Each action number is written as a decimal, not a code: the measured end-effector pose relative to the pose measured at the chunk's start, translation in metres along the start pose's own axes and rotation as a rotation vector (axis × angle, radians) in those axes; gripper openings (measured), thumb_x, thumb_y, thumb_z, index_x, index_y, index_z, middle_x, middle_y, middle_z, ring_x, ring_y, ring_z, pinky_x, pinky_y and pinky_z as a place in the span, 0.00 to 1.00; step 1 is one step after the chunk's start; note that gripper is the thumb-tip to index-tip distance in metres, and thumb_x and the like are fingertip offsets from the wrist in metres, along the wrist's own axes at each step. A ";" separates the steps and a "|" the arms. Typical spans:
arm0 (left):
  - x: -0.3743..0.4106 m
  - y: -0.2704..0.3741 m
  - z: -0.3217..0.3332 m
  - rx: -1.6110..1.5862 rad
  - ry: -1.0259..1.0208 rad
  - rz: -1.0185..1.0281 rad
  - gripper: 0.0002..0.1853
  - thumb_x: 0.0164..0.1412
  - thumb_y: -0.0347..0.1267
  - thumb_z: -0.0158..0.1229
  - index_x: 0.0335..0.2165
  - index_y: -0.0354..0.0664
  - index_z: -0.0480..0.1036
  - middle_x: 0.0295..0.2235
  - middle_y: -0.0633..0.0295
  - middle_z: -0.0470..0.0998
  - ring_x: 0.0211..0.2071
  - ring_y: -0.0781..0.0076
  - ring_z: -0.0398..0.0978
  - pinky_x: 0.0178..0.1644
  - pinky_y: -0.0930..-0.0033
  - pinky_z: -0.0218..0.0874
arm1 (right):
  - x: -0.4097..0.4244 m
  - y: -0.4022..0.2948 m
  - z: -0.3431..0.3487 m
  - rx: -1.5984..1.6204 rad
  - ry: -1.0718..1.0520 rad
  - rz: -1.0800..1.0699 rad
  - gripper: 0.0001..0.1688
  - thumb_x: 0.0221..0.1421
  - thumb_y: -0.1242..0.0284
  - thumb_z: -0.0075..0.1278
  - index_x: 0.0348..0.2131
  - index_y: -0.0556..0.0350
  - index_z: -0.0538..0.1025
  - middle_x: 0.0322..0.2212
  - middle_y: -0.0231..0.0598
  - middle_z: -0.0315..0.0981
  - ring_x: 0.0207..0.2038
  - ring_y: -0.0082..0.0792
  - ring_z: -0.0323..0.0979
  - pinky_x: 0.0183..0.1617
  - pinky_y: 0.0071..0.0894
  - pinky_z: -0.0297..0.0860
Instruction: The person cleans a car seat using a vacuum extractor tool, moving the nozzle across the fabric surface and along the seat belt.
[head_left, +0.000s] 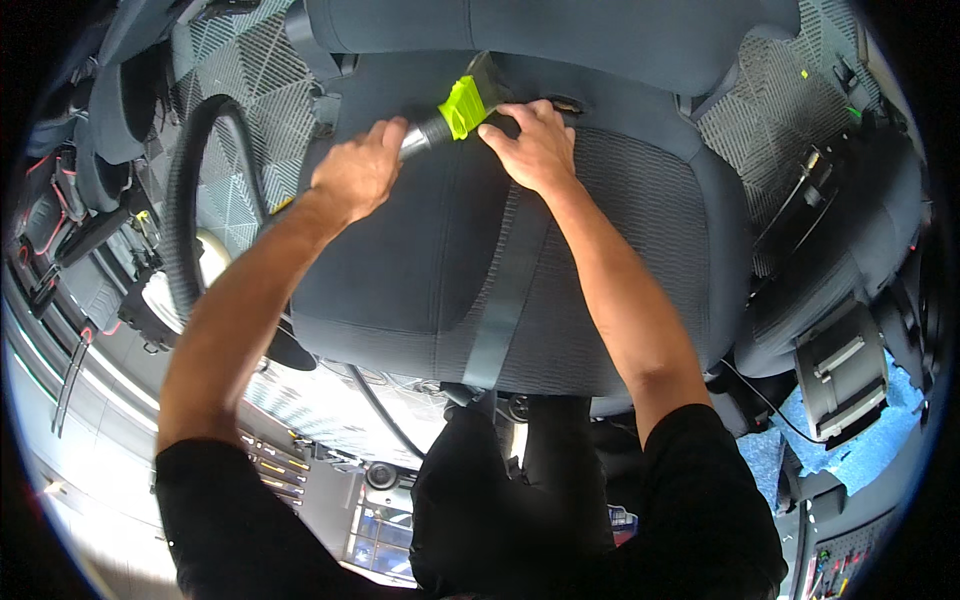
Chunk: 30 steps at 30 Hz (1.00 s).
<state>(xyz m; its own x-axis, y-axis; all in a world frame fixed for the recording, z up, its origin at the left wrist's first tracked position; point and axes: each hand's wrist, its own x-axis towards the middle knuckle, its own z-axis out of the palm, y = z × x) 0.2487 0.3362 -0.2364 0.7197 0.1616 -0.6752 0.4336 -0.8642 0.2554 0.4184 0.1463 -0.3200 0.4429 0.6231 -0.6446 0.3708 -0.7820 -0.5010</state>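
A dark fabric car seat (382, 277) lies in front of me, with a grey seat belt strap (510, 292) across it. Near the top of its cushion, a vacuum nozzle with a bright green collar (464, 107) and a clear flat head (484, 75) rests on the fabric. My left hand (360, 169) is closed round the metal tube behind the collar. My right hand (534, 142) is at the right of the nozzle head, thumb and fingers bent against the seat fabric; whether it pinches the fabric or the nozzle's edge is unclear. Beside it, the fabric has a dark slot (568, 103).
A thick black ribbed hose (184, 217) loops at the left over patterned floor tiles (240, 67). More dark seats (840, 225) stand at the right, near blue cloths (817, 442). Tools hang on a pegboard (855, 555) at the lower right.
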 end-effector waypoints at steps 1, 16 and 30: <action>-0.009 -0.015 0.013 -0.009 0.044 0.048 0.26 0.65 0.35 0.57 0.56 0.39 0.58 0.44 0.46 0.75 0.38 0.40 0.81 0.42 0.46 0.76 | 0.000 -0.006 0.003 0.028 -0.018 -0.010 0.35 0.58 0.43 0.52 0.57 0.42 0.76 0.55 0.40 0.67 0.61 0.41 0.63 0.63 0.48 0.57; -0.008 0.022 -0.032 0.043 -0.146 -0.150 0.20 0.69 0.42 0.55 0.45 0.36 0.60 0.30 0.37 0.79 0.31 0.37 0.82 0.32 0.46 0.77 | 0.004 0.000 0.001 0.008 -0.052 -0.008 0.36 0.57 0.42 0.52 0.57 0.38 0.76 0.56 0.39 0.66 0.63 0.41 0.62 0.64 0.48 0.57; -0.007 0.052 0.021 -0.180 -0.025 -0.423 0.26 0.69 0.52 0.51 0.47 0.40 0.61 0.34 0.37 0.80 0.37 0.31 0.79 0.41 0.37 0.71 | 0.021 -0.027 0.001 -0.048 -0.197 0.110 0.50 0.50 0.47 0.57 0.68 0.39 0.64 0.59 0.47 0.64 0.62 0.45 0.62 0.62 0.52 0.59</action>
<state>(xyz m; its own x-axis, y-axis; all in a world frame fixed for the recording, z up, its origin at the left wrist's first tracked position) 0.2548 0.2798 -0.2323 0.4465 0.4690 -0.7620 0.7756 -0.6275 0.0683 0.4169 0.1808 -0.3207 0.3162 0.5151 -0.7967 0.3699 -0.8402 -0.3965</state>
